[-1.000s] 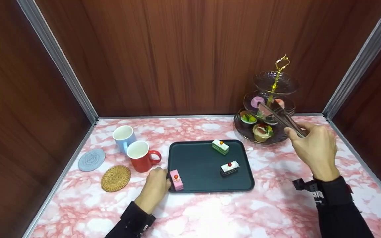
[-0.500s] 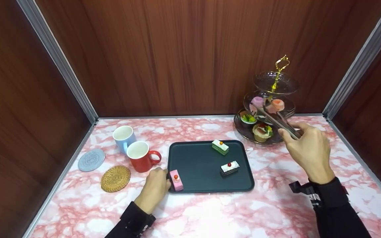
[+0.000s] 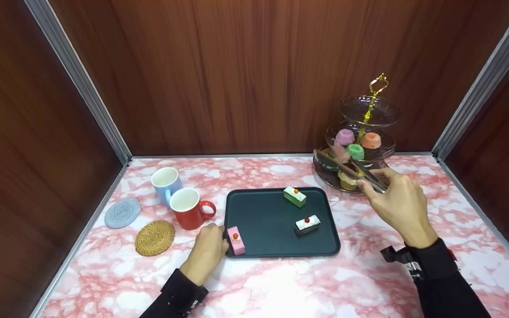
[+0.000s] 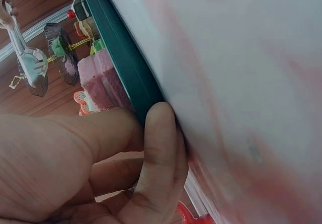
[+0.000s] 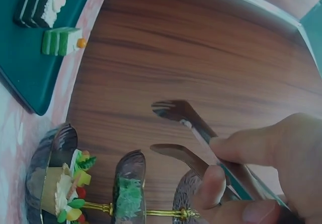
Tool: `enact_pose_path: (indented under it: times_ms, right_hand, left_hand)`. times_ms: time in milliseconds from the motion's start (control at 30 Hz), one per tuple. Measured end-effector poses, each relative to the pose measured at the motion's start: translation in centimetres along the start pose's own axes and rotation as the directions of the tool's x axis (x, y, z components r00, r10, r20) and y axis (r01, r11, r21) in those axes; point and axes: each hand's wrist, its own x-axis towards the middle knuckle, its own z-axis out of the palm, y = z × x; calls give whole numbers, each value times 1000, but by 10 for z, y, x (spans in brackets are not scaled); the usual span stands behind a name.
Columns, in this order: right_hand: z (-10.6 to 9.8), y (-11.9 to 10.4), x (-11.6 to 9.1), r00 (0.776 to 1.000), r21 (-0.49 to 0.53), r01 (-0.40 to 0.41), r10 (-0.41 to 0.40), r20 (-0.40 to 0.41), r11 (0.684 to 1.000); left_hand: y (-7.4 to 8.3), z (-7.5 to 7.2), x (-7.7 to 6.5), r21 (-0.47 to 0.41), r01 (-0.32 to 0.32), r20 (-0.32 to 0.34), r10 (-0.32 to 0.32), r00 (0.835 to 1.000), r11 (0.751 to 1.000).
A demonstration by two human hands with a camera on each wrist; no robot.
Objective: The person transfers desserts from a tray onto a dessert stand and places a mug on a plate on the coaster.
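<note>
My left hand (image 3: 208,249) grips the left edge of a dark green tray (image 3: 267,221), its fingers and thumb pinching the rim in the left wrist view. A pink cake slice (image 3: 236,242) lies just beside those fingers. Further right on the tray are a green-and-white cake slice (image 3: 294,197) and a dark layered one (image 3: 307,225). My right hand (image 3: 400,203) holds metal tongs (image 5: 176,110), whose tips stand apart with nothing between them in the right wrist view. The tongs reach in front of a three-tier dessert stand (image 3: 380,120), partly hiding its lowest plate.
Purple (image 3: 345,137), orange (image 3: 371,140) and green (image 3: 355,152) small cakes sit on the stand's middle tier, with tarts (image 5: 65,194) below. At left stand a red mug (image 3: 189,216), a blue mug (image 3: 165,182), a grey coaster (image 3: 123,213) and a woven coaster (image 3: 155,238).
My right hand and the tongs have moved left and down, away from the middle tier. The green small cake has come into clear sight. My left hand and the tray stay put.
</note>
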Motion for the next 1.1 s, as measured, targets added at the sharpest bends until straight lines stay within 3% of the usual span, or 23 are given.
enact_pose_path:
  times_ms: [233,567,1100]
  right_hand:
    - [8,-2,-3,997,-32,-3,5,74,999]
    - [21,-1,-7,984,-69,-9,21,177,998]
    - [35,6,-12,962,-99,20,8,272,995]
  left_hand:
    - [-1,1,0,8,-10,-2,10,1000,1000]
    - [0,1,0,-15,34,9,-34,999,999]
    - [0,-1,-1,3,-18,-18,18,1000,1000]
